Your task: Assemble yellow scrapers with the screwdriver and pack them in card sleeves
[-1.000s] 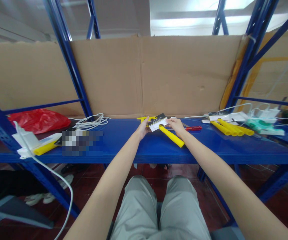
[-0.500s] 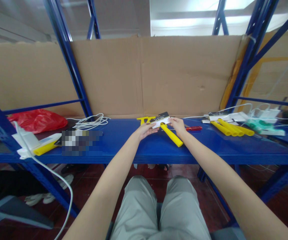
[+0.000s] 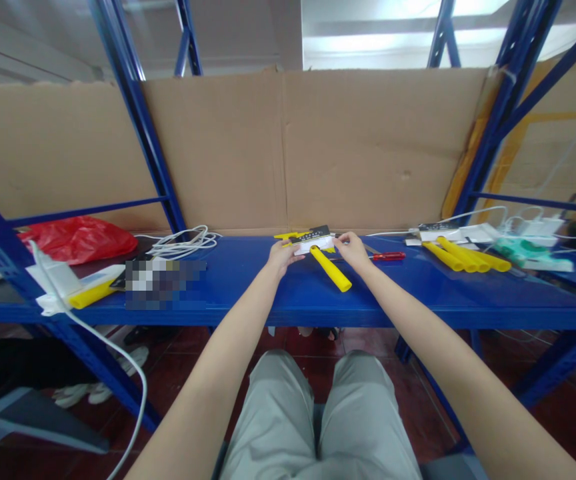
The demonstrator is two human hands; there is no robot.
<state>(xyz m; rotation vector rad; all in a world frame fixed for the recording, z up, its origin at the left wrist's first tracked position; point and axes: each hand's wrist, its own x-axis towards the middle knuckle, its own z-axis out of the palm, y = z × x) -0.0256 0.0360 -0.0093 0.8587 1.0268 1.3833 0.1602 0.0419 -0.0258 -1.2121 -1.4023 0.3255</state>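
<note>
A small white box with a black, lettered top (image 3: 321,243) is at the middle of the blue table. My left hand (image 3: 283,257) grips its left end. My right hand (image 3: 353,250) is at the box's right end, fingertips pinched together; whether they hold anything is too small to tell. A yellow tube-shaped handle (image 3: 333,270) points from the box's front toward me, down and to the right. Behind my left hand lies another yellow part (image 3: 288,236), partly hidden. A red-handled screwdriver (image 3: 388,256) rests just right of my right hand.
Several yellow handles (image 3: 443,256) lie at the right beside white boxes and cables. At the left are a coiled white cable (image 3: 183,243), a red plastic bag (image 3: 81,241) and a yellow-handled item (image 3: 93,294). Cardboard (image 3: 368,147) stands behind the blue table (image 3: 248,287).
The box and its yellow handle have shifted slightly left. My right hand's fingers have drawn back from the box top to its right end.
</note>
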